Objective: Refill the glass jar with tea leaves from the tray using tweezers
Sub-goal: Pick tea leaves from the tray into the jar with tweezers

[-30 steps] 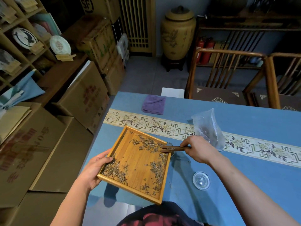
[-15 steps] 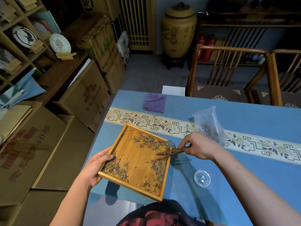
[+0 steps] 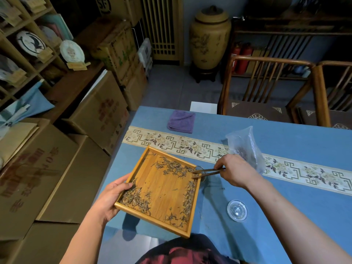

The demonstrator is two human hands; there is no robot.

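Note:
My left hand (image 3: 109, 200) grips the left edge of a square wooden tray (image 3: 162, 189) and holds it tilted above the table's near left corner. Dry tea leaves (image 3: 172, 167) lie scattered along its far, right and near-left sides. My right hand (image 3: 235, 171) pinches wooden tweezers (image 3: 206, 172); their tips are spread apart at the tray's right rim, among the leaves. The glass jar (image 3: 202, 173) stands just behind that rim, mostly hidden by the tray. Its round glass lid (image 3: 237, 210) lies flat on the blue tablecloth near my right forearm.
A clear plastic bag (image 3: 245, 147) with some leaves stands behind my right hand. A folded purple cloth (image 3: 181, 121) lies at the table's far left. Wooden chairs (image 3: 266, 88) stand beyond the table, and cardboard boxes (image 3: 47, 168) fill the floor to the left.
The tweezers swung from the far leaf patch to the tray's right rim and their tips opened. The left hand kept its hold on the tray.

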